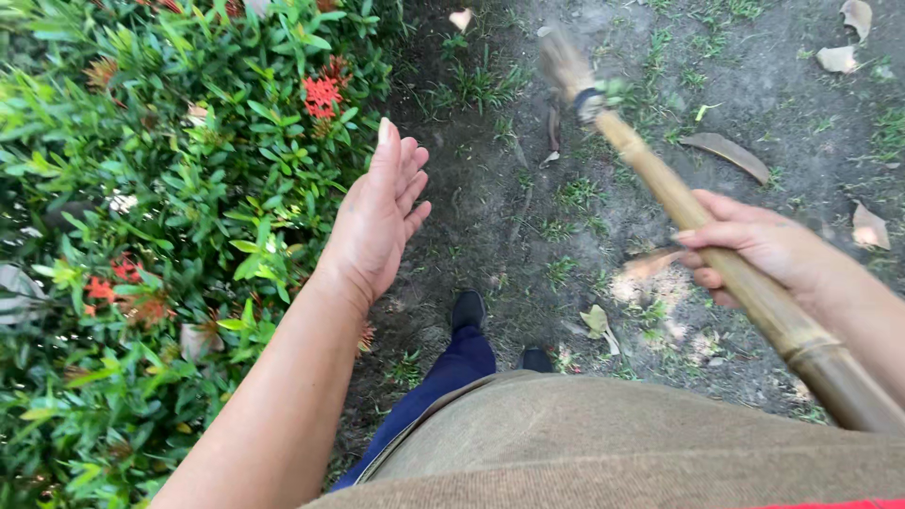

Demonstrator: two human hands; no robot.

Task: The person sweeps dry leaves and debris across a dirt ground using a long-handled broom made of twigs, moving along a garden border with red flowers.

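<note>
Right hand (754,247) closed around bamboo broom (726,253) angled toward 11 o'clock over dirt (528,217); left hand (377,221) open, empty, beside shrub (170,188); best swept low, grip firm.

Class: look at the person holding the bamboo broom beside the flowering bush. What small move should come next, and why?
Probably bring the open left hand across onto the broom handle. Only the right hand has a grip on it, the head is raised and blurred above the ground, and dry leaves lie scattered on the dirt; a second hand would likely steady the sweep.
</note>
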